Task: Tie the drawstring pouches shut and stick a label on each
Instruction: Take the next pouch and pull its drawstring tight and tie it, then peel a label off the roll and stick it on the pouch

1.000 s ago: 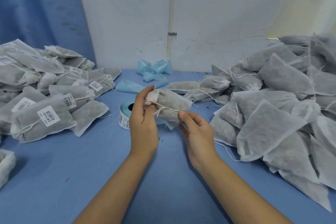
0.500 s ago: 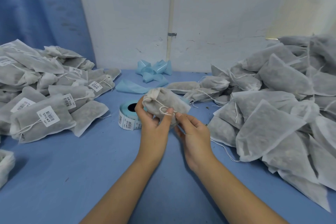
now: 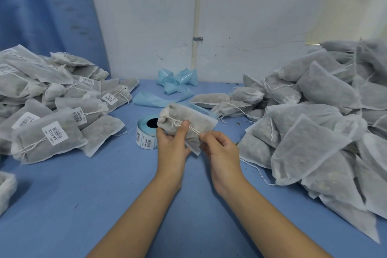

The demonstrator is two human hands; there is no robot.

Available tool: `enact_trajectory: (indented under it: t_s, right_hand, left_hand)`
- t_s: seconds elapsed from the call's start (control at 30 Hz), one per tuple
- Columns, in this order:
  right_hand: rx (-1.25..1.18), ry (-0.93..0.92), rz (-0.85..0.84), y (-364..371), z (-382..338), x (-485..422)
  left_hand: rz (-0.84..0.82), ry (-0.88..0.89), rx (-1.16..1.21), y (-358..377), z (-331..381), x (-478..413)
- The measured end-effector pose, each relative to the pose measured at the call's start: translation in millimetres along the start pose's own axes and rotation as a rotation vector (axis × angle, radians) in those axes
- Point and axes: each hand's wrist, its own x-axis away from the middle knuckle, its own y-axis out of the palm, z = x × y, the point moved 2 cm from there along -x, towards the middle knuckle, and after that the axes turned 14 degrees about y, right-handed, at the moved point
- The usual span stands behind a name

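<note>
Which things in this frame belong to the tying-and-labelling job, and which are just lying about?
Job: pouch held in left hand; drawstring pinched by right hand; label roll; unlabelled pouches, right; labelled pouches, left.
Lying about: crumpled blue strips; wall pipe; blue curtain.

Barcode labels (image 3: pixel 54 133) on pouches (image 3: pixel 31 150) and roll (image 3: pixel 143 131): print unreadable

A scuffed white wall (image 3: pixel 251 16) is being seen at 12 o'clock; a pale pipe (image 3: pixel 196 6) is being held against it by a bracket (image 3: pixel 198 38); a blue curtain (image 3: pixel 41 6) is being hung at 10 o'clock; a blue tabletop (image 3: pixel 73 205) is being shown toward 6 o'clock.
</note>
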Motion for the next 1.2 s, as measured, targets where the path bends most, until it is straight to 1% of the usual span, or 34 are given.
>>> enact_trajectory:
  t_s: [0.1, 0.23, 0.3, 0.37, 0.43, 0.5, 0.57, 0.63, 0.7, 0.73, 0.8, 0.9, 0.93, 1.03, 1.1, 1.2]
  right_hand:
    - [-0.006, 0.002, 0.000, 0, 1, -1]
    - [0.022, 0.006, -0.017, -2, 2, -2]
    - [0.024, 0.022, -0.043, -3, 4, -2]
    - [-0.027, 0.043, -0.060, -4, 3, -4]
    - [-0.049, 0.060, -0.038, -5, 2, -7]
    - [0.092, 0.035, 0.004, -7, 2, -11]
    - [0.308, -0.014, -0.014, -6, 5, -14]
    - [0.598, -0.107, -0.054, -4, 6, -17]
    - [0.910, -0.244, -0.056, -1, 4, -21]
    - [0.998, -0.286, -0.054, 2, 3, -23]
    - [1.077, -0.312, -0.045, 7, 2, -25]
    - [1.157, -0.374, 0.014, 13, 3, -26]
    - [1.185, -0.397, 0.040, 13, 2, -26]
    - [1.234, -0.453, 0.136, 6, -1, -28]
    - [1.274, -0.475, 0.207, -1, -4, -30]
    - [1.294, -0.469, 0.253, -8, -6, -31]
  left_hand:
    - [0.012, -0.045, 0.027, -2, 0, 0]
    - [0.028, -0.047, 0.026, -4, -1, -1]
    - [0.037, -0.020, 0.022, -4, -1, -2]
    - [0.057, 0.032, -0.001, -6, 0, -3]
    - [0.083, 0.089, -0.042, -8, 3, -5]
    - [0.095, 0.125, -0.055, -11, 6, -9]
    - [0.075, 0.134, -0.032, -16, 10, -11]
    - [0.055, 0.146, -0.027, -20, 13, -14]
    - [0.042, 0.165, -0.095, -24, 16, -15]
    - [0.024, 0.173, -0.138, -26, 18, -15]
    - [-0.029, 0.198, -0.247, -30, 22, -13]
    - [-0.164, 0.322, -0.448, -35, 26, -7]
    - [-0.185, 0.340, -0.482, -37, 26, -5]
    - [-0.184, 0.363, -0.544, -44, 25, -8]
    - [-0.156, 0.325, -0.608, -49, 24, -14]
    - [-0.180, 0.294, -0.689, -53, 25, -17]
